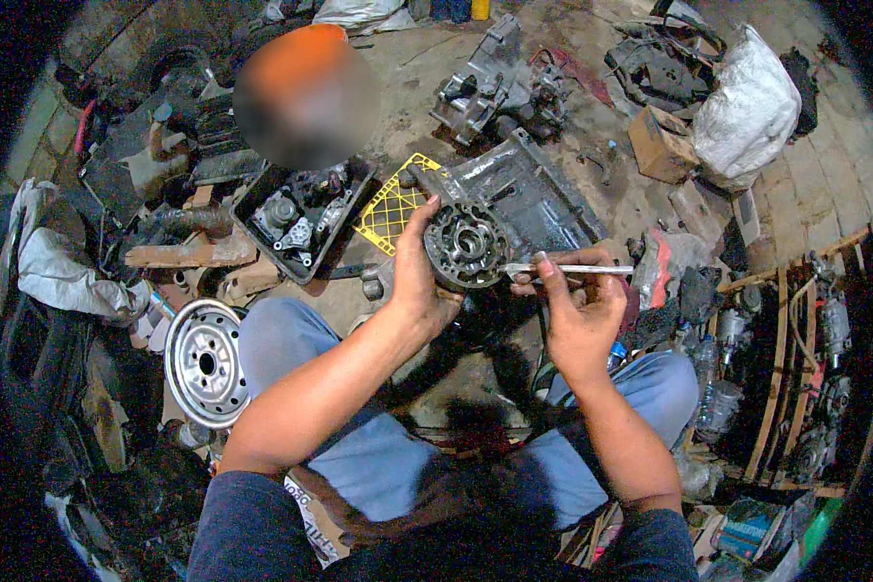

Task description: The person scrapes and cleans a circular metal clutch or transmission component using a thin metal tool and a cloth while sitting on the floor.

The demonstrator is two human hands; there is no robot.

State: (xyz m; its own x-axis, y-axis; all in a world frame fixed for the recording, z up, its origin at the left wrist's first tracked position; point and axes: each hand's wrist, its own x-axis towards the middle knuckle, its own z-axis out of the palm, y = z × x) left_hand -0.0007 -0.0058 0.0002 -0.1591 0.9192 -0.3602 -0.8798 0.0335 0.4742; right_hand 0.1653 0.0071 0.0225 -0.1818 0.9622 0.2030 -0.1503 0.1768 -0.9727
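My left hand (419, 279) grips a round, dark metal machine part (468, 244) by its left rim, thumb up along the edge and the other fingers underneath. The part has a ring of openings around a hollow hub. A thin, pale rod (587, 270) is pinched between the thumb and fingers of my right hand (580, 315). It lies nearly level, and its left tip is at the right rim of the round part; whether it touches, I cannot tell. Both hands are above the gap between my knees.
Beyond my hands lies a black metal tray (543, 199), with a yellow plastic grid (393, 209) beside it. A black bin (306, 262) of metal parts stands to the left. A silver wheel rim (204, 361) leans by my left knee. Gearbox castings (485, 92) sit farther off.
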